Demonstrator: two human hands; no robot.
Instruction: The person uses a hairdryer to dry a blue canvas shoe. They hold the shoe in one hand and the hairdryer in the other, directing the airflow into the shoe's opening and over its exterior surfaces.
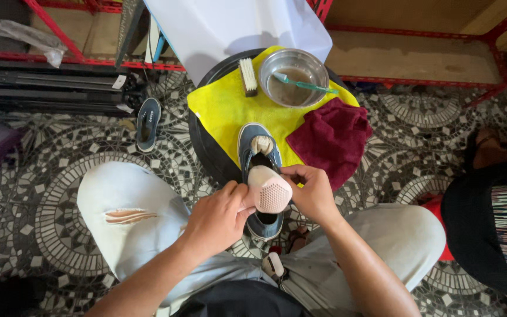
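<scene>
A shoe (259, 161) lies on a cloth (224, 108) on the round counter (203, 147), an insole (269, 189) over it. Behind it sits a bowl (293, 76), a brush (248, 76) to its left. A second shoe (148, 123) lies on the floor (60, 176), left.

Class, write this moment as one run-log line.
left hand: holds insole | right hand: holds insole | blue shoe: on yellow cloth

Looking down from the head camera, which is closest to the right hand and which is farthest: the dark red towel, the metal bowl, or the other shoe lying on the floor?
From the right hand:
1. Dark red towel, just above the hand, on the right of the yellow cloth.
2. Metal bowl, farther up, at the top of the round stand.
3. Other shoe, far off to the left on the tiled floor.
</scene>
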